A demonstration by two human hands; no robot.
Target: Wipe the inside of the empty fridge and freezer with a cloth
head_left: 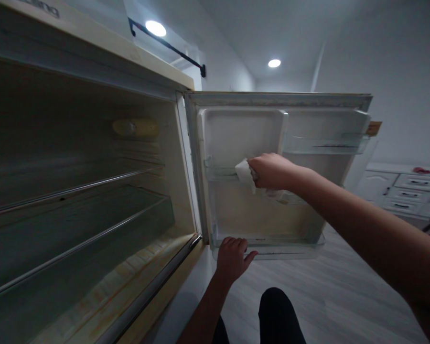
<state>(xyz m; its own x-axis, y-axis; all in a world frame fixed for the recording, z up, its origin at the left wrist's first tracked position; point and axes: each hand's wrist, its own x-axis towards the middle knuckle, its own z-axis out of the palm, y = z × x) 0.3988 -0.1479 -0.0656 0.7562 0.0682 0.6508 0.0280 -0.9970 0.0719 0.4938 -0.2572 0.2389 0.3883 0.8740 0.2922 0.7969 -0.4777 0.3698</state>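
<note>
My right hand [272, 171] is closed around a crumpled white wipe [244, 173], whose loose end hangs out past the fingers. It is held at the middle shelf [220, 175] on the inside of an open fridge door [241, 131]. Lower down, my left hand [232, 258] grips the rim of the clear bottom door shelf [286, 252], fingers curled over the top and thumb pointing right. Whether the wipe is cloth or paper, I cannot tell.
Left of the door is the fridge interior, with glass shelves [75, 191], a yellowed lamp cover [136, 127] and brownish stains on its floor [129, 282]. A clear upper door bin [322, 145] sits at right. White drawers [408, 193] stand behind, above the grey floor [351, 286].
</note>
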